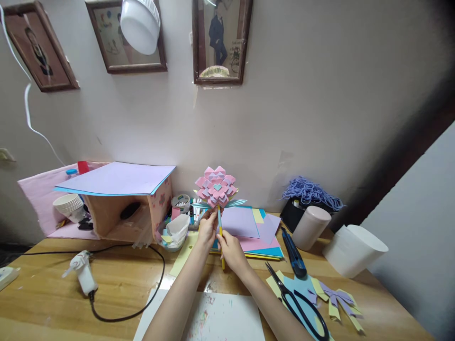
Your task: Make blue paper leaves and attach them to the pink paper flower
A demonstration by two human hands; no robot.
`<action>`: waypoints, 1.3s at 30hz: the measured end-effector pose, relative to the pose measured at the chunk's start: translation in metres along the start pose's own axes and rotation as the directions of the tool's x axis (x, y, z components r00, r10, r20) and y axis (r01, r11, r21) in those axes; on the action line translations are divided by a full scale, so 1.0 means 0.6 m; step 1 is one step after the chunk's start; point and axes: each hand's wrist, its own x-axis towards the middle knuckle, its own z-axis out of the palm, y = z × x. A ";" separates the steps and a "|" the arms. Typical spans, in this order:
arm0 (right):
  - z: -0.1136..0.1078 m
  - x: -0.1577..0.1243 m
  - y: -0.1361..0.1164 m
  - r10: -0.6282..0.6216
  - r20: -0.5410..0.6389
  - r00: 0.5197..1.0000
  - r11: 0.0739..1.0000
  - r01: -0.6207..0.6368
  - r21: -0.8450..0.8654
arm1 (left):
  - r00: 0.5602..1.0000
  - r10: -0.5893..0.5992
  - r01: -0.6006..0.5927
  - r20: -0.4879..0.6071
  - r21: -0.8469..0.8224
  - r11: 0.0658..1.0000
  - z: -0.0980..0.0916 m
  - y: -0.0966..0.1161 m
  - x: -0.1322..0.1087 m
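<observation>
A pink and lilac folded-paper flower (216,186) stands upright at the middle of the view, with a small teal centre and shiny blue-green leaves (236,203) below the bloom. Its thin stem (222,258) is blue above and yellow lower down. My left hand (207,229) is closed around the upper stem just under the leaves. Lower down, my right hand (229,246) pinches the same stem from the right. Both hands are above the table, in front of the stacked coloured paper.
Coloured paper sheets (241,222) lie behind my hands. Black scissors (302,303), a blue utility knife (293,253) and paper scraps (341,300) are at right, near a white roll (355,250). A cardboard box (117,213) stands left, with a corded white tool (84,273) before it.
</observation>
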 end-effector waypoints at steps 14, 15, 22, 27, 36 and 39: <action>-0.002 0.001 -0.002 -0.014 -0.008 1.000 1.000 0.014 -0.017 | 1.000 -0.023 0.023 -0.013 -0.010 1.000 0.010 0.011 -0.007; -0.002 0.000 -0.002 -0.008 -0.009 1.000 1.000 0.008 -0.022 | 1.000 -0.026 0.026 -0.012 -0.013 1.000 0.010 0.011 -0.007; -0.005 0.000 -0.003 -0.030 -0.024 0.999 0.999 0.029 -0.037 | 0.999 -0.035 0.035 -0.002 -0.027 0.999 0.014 0.012 -0.012; -0.007 0.001 -0.005 -0.022 -0.021 1.000 0.999 0.021 -0.043 | 1.000 -0.027 0.027 -0.005 -0.020 0.999 0.017 0.013 -0.012; -0.006 0.003 0.001 -0.044 -0.026 0.999 0.995 0.041 -0.088 | 1.000 0.007 -0.006 -0.009 0.045 0.999 0.019 0.015 -0.013; -0.007 0.001 -0.004 -0.060 -0.035 0.998 0.990 0.055 -0.131 | 1.000 0.014 -0.013 -0.015 0.069 0.998 0.022 0.015 -0.015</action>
